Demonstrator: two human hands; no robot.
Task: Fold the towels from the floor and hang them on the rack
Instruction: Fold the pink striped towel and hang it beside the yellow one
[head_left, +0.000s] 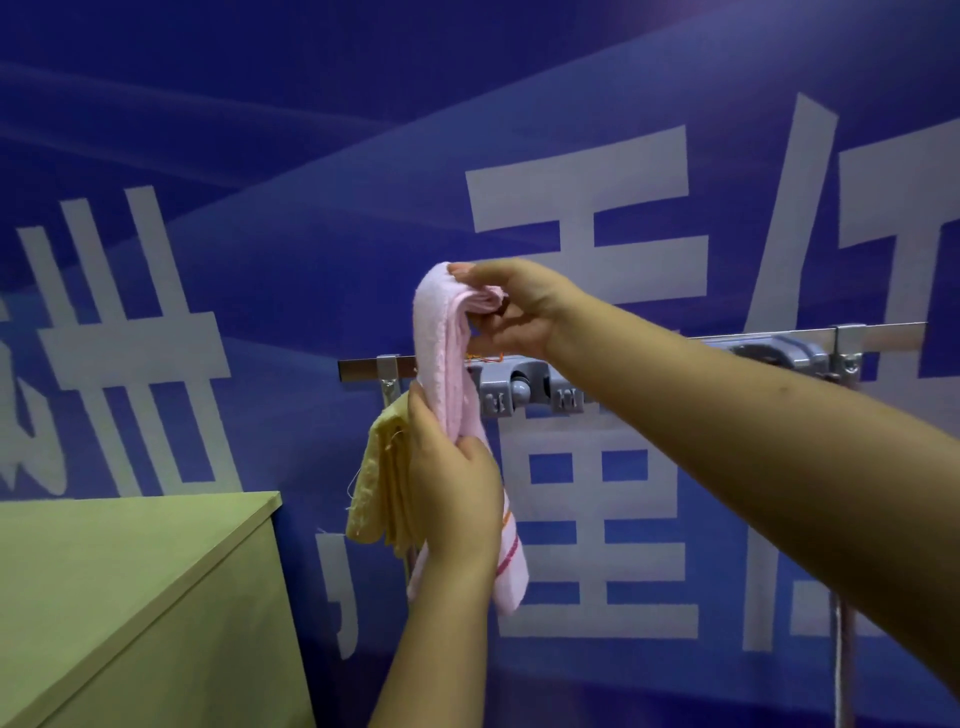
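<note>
Wall (311, 156): blue banner, large white characters; metal rack (878, 332) mounted
Left grip (457, 483): grasping pink towel (441, 353)
Right grip (514, 306): pinching its top fold

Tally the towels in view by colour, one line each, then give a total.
Pink towel, held by the right hand at the top and the left hand lower down: 1
Yellow towel, hanging at the left end of the rack: 1
Total: 2
</note>
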